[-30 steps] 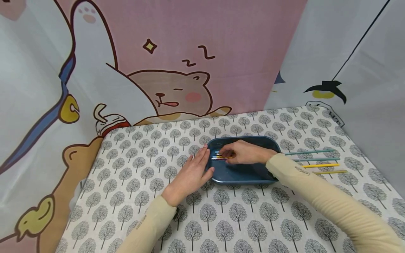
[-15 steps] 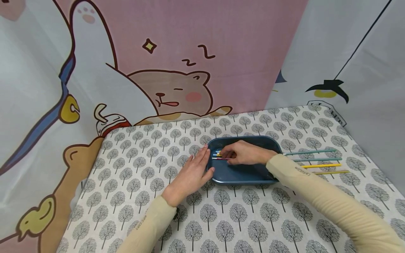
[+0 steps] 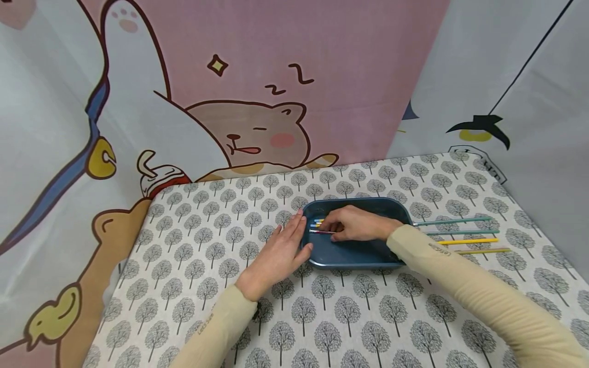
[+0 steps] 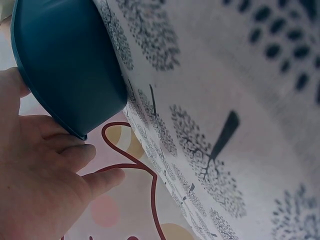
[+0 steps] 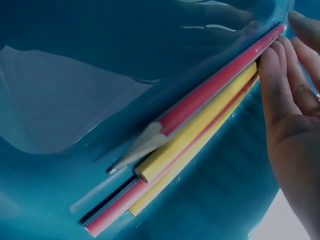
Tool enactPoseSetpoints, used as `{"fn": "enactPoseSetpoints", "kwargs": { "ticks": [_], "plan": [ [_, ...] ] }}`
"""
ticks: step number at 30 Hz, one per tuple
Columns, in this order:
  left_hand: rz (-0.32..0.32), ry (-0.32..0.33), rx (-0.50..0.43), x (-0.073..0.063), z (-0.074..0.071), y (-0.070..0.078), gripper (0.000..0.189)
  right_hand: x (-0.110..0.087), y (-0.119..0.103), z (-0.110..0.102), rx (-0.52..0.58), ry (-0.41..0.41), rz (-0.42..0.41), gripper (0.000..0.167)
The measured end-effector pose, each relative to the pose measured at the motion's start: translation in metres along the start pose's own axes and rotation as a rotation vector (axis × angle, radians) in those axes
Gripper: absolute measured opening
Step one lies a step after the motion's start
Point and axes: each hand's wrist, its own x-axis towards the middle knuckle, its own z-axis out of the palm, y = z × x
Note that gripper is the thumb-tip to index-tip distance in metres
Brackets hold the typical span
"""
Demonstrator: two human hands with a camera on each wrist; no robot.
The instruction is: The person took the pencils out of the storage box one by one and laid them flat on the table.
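Note:
A blue tray [image 3: 359, 255] with raised walls sits on the table and holds several pencils. My right hand [image 3: 356, 223] is inside it, thumb and fingers pinching the far end of a red pencil [image 5: 215, 87]. That pencil's sharpened tip is raised over the yellow pencil [image 5: 200, 122] and another red pencil [image 5: 117, 207] in the right wrist view. In the head view, the right hand hides most of the pencils' length. My left hand [image 3: 278, 250] rests with straight fingers against the tray's left rim, thumb spread toward the near corner.
To the right of the tray, teal sticks [image 3: 460, 232] and yellow sticks [image 3: 474, 240] lie side by side on the tree-print tablecloth [image 3: 276, 317]. Behind the table hangs a cartoon-print curtain [image 3: 359, 76].
The red pencil has separated slightly from the other pencils, toward the near side. The right hand has shifted very little; the left hand stays at the tray's rim.

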Motion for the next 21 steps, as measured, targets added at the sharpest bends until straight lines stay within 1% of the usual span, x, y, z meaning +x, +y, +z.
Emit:
{"fn": "enactPoseSetpoints", "kwargs": {
  "ticks": [5,12,17,21],
  "plan": [
    [-0.005,-0.003,-0.002,-0.0003,-0.0006,0.0007,0.069,0.0005,0.0014,0.0015,-0.019,0.006,-0.003,0.033],
    [-0.018,-0.012,-0.011,-0.0004,-0.001,0.0012,0.069,0.0007,-0.0029,0.0015,-0.056,0.004,-0.017,0.03],
    [-0.013,-0.009,-0.013,-0.0003,-0.0007,0.0008,0.069,0.0011,-0.0048,0.0021,-0.082,-0.001,-0.026,0.029],
    [-0.007,-0.004,-0.007,-0.0007,-0.0007,0.0005,0.069,0.002,-0.0046,0.0029,-0.098,-0.009,-0.053,0.026]
  ]
}}
